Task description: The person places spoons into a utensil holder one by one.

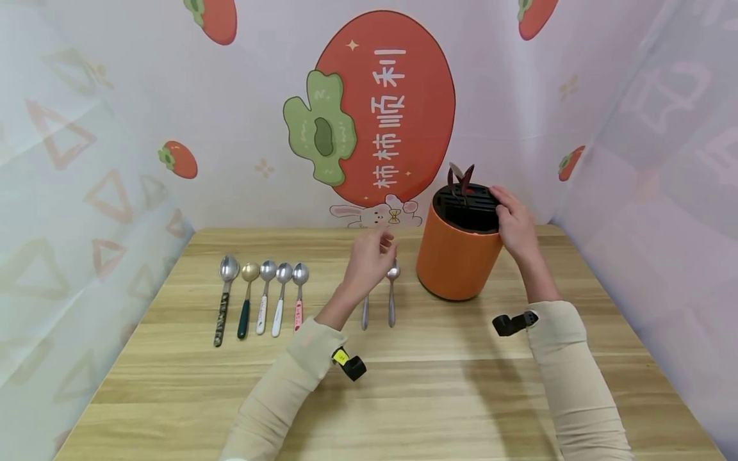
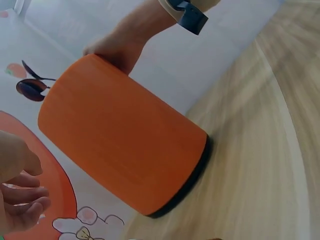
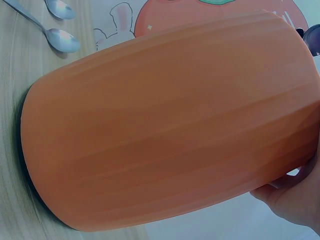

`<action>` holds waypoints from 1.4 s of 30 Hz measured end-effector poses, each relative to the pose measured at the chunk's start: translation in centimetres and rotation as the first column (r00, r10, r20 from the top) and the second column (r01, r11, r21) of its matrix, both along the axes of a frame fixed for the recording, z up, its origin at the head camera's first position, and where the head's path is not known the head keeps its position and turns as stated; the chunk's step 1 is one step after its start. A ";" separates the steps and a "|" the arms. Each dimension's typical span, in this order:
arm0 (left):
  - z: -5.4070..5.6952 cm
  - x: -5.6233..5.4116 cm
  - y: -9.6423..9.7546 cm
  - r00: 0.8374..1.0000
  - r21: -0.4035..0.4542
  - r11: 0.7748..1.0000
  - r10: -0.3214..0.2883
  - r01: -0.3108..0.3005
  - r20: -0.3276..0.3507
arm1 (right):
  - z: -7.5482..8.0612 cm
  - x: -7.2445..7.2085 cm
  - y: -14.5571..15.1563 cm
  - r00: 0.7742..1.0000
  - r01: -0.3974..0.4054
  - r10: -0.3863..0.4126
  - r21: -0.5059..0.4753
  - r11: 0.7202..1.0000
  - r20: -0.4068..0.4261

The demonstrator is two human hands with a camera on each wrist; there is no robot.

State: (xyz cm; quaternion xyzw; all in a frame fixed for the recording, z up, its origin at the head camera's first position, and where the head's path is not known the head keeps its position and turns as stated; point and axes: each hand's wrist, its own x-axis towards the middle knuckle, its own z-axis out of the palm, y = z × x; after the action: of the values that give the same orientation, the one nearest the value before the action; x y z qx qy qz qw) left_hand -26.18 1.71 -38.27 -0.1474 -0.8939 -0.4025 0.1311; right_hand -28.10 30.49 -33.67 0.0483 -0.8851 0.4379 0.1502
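Note:
My right hand [image 1: 517, 225] grips the rim of an orange utensil holder [image 1: 458, 266] with a slotted black top [image 1: 469, 208], at the right of the table. Spoons with dark, shiny bowls [image 1: 461, 178] stick up from the slots. To the holder's left, my left hand [image 1: 371, 259] hovers with loosely bent fingers and nothing in them; the left wrist view shows those fingers [image 2: 25, 200] apart from the holder. Below that hand lie two plain metal spoons, one [image 1: 392, 294] in full sight and another [image 1: 365, 314] mostly hidden behind the hand.
Several spoons lie in a row at the left: a large one with a black patterned handle [image 1: 221, 317], a green-handled one [image 1: 244, 319], white-handled ones [image 1: 278, 318] and a pink-handled one [image 1: 298, 314]. A printed cloth backdrop [image 1: 259, 115] stands behind the wooden table [image 1: 415, 410].

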 end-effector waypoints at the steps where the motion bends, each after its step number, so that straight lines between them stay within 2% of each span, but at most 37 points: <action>1: -0.3 0.1 -0.2 1.000 0.002 1.000 0.003 -0.003 0.014 | 0.0 0.0 0.0 1.000 -0.001 0.001 -0.001 1.000 0.001; 11: -2.9 0.5 -1.8 0.994 -0.033 0.999 0.018 -0.014 0.111 | 0.1 0.0 -0.1 1.000 -0.002 0.002 -0.012 1.000 0.007; 16: -4.1 0.8 -2.6 0.990 -0.084 0.996 0.029 -0.018 0.138 | 0.0 -0.1 -0.3 1.000 -0.003 0.003 -0.011 1.000 0.008; 20: -5.1 0.9 -3.1 0.990 -0.178 0.984 0.013 0.013 0.143 | -0.1 -0.2 -0.2 1.000 0.001 -0.001 -0.011 1.000 -0.004; 25: -6.4 1.2 -3.5 0.983 -0.293 0.955 0.016 0.040 0.185 | 0.0 -0.1 -0.1 1.000 0.000 0.000 -0.010 1.000 -0.007; 29: -6.9 1.5 -3.5 0.969 -0.342 0.938 0.034 0.053 0.244 | -0.1 0.0 0.0 1.000 0.002 -0.002 0.011 1.000 -0.013; 35: -7.4 1.6 -3.2 0.958 -0.383 0.923 0.079 0.033 0.275 | -0.2 0.0 0.0 1.000 0.011 -0.011 0.018 1.000 -0.011; 42: -7.7 1.2 -3.0 0.960 -0.387 0.922 0.091 0.020 0.266 | -0.1 0.1 0.1 1.000 -0.003 0.003 0.013 1.000 0.007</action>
State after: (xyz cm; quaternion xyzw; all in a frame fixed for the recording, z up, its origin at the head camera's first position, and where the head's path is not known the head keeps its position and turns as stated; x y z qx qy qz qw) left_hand -24.93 -1.33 -46.01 -0.0959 -0.9676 -0.2326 -0.0205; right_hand -28.01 30.59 -33.73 0.0490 -0.8883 0.4326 0.1461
